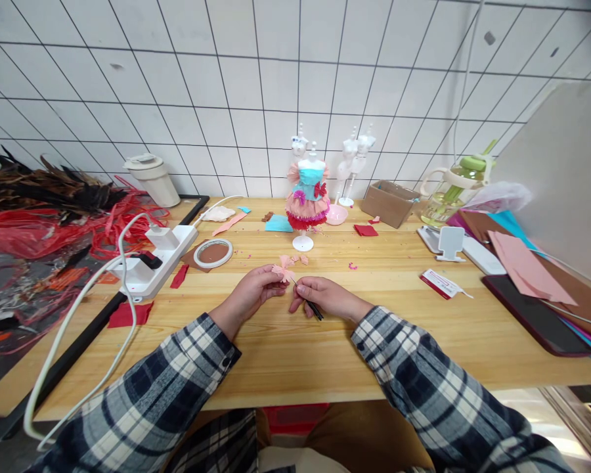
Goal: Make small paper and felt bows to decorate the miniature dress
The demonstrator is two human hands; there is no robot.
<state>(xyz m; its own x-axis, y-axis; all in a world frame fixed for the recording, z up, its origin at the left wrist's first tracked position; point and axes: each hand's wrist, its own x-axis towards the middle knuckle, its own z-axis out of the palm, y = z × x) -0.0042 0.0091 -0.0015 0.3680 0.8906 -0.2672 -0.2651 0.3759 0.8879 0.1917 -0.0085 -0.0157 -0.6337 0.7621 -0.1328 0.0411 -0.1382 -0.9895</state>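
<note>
My left hand [262, 289] pinches a piece of ruffled pink crepe paper [284, 268] between thumb and fingers. Closed around a slim black tool with a thin metal tip [316, 310], my right hand [328, 297] brings that tip against the paper's lower right side; whether it is tweezers I cannot tell. Small pink paper scraps [300, 259] lie just beyond the hands. Behind them stands a white mini dress form [303, 243] wearing a paper dress [307, 194] with a turquoise bodice, a pink ruffled skirt and a red hem.
A tape roll [229, 252] and a white power strip [165, 259] with cables lie left. At the back are more dress forms [349, 157], a pink bowl [337, 215] and a cardboard box [390, 203]. Rightward are a bottle [456, 190], a phone stand [451, 243] and a dark phone [536, 315].
</note>
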